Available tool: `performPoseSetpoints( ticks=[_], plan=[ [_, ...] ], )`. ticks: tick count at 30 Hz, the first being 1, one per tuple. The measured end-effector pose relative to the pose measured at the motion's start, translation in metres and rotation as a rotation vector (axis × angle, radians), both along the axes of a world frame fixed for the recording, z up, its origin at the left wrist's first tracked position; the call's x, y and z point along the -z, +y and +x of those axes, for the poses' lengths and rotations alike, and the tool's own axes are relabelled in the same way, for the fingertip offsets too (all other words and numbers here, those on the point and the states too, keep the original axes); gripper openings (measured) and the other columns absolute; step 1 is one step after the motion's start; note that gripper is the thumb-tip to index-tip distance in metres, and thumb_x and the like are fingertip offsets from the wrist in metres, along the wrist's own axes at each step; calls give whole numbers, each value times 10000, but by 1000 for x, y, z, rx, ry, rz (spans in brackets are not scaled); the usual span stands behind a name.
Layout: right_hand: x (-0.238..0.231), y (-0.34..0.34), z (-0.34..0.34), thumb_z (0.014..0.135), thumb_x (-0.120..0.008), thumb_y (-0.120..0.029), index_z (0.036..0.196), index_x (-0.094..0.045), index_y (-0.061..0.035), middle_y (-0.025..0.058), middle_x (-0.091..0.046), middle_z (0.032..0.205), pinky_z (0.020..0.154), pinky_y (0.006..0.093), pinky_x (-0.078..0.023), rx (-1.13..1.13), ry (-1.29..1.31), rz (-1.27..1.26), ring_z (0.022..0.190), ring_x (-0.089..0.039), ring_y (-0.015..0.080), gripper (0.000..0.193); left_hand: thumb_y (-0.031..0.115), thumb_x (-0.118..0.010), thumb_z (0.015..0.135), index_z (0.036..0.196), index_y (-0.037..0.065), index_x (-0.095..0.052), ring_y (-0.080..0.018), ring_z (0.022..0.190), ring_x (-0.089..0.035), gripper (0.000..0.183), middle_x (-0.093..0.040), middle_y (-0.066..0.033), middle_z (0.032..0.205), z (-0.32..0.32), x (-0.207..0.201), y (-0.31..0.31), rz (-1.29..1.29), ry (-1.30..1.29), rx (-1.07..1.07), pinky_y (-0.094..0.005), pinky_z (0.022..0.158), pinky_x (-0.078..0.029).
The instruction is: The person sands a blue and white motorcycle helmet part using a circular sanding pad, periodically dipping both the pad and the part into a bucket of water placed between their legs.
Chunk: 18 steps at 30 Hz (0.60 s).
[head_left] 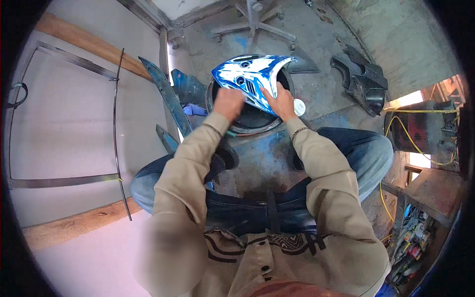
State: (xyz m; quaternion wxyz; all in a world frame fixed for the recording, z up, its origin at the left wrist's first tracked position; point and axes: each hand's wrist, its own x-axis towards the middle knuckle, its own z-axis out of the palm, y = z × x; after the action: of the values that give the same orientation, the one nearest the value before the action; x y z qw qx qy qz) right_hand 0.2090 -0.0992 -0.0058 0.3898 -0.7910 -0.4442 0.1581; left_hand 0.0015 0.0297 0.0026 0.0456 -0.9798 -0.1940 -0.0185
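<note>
A curved blue-and-white plastic body panel (264, 74) with round holes and a slotted vent lies tilted across a round dark tub (262, 130). My right hand (283, 103) grips its right end, thumb on the upper face and other fingers at the edge. My left hand (229, 103) is curled against the panel's near left edge and blurred by motion. Whatever lies inside those left fingers is hidden. A small white disc (299, 107) is beside my right hand, by the tub's rim. The tub's dark inside shows below the panel.
Dark plastic panels (168, 96) lean at the left wall, with a blue-violet object (194, 110) near the tub. A black molded part (363, 81) lies at the far right. Beyond the tub stands a wheeled chair base (255, 24). A yellow cord (405, 131) hangs on the right.
</note>
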Motion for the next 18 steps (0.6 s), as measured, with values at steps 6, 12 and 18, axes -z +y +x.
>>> performPoseSetpoints(
  ticks=[6,12,18],
  plan=[
    [1,1,-7,938,-690,-612,1205,-636,63,345,-722,977,840,598,-528,-9,-39,20,943,-697,525,727,152,-733,839,1088,167,-686,-235,1065,-684,255,-731,-42,1152,-7,15,-7,-25,-442,333,-464,919,-489],
    [5,0,1,935,-695,-610,1178,-637,53,344,-720,954,822,605,-526,-9,-32,40,914,-694,532,708,135,-699,876,993,139,-696,-281,950,-680,118,-706,-79,988,-11,3,26,22,-205,-16,-469,858,-471],
    [-2,-5,-7,932,-694,-619,1152,-639,32,351,-716,954,828,611,-520,4,-43,16,915,-688,545,689,157,-740,854,1050,147,-682,-242,1078,-685,205,-714,-46,1091,2,6,-14,-56,-450,479,-458,918,-503]
  ],
)
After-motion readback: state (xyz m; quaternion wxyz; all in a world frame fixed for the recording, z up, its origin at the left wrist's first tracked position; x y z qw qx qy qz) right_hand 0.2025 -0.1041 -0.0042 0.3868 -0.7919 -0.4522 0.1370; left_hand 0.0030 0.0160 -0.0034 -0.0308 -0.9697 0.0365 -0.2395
